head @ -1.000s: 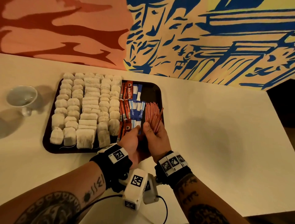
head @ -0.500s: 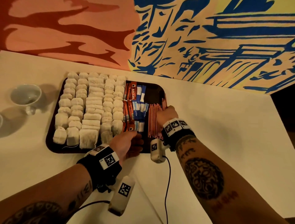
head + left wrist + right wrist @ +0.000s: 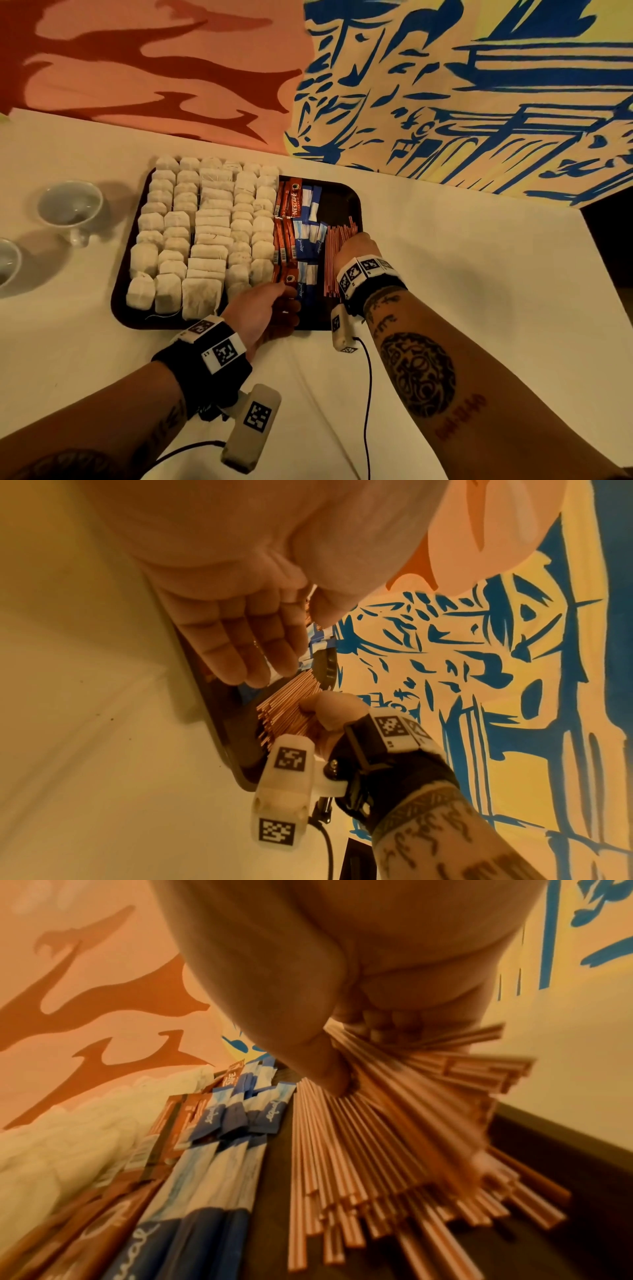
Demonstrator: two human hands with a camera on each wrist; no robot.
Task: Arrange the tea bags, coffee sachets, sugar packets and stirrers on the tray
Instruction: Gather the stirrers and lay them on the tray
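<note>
A dark tray (image 3: 339, 202) lies on the white table. Tea bags (image 3: 205, 233) fill its left part, then a column of red coffee sachets (image 3: 284, 240), then blue sugar packets (image 3: 308, 240). Orange stirrers (image 3: 334, 260) lie along its right side. My right hand (image 3: 358, 245) is on the stirrers; the right wrist view shows the thumb and fingers curled round the fanned bundle of stirrers (image 3: 377, 1150). My left hand (image 3: 274, 305) hovers at the tray's front edge beside the sugar packets, its fingers (image 3: 246, 647) straight and holding nothing.
Two white cups (image 3: 70, 205) (image 3: 8, 260) stand on the table left of the tray. A painted wall rises right behind the tray. Bare tablecloth (image 3: 462, 274) stretches to the right, up to the table's edge.
Both hands held the stirrer bundle at the tray's front one second ago. The right hand has since carried it forward onto the tray's right side; the left hand let go and stayed near the front edge.
</note>
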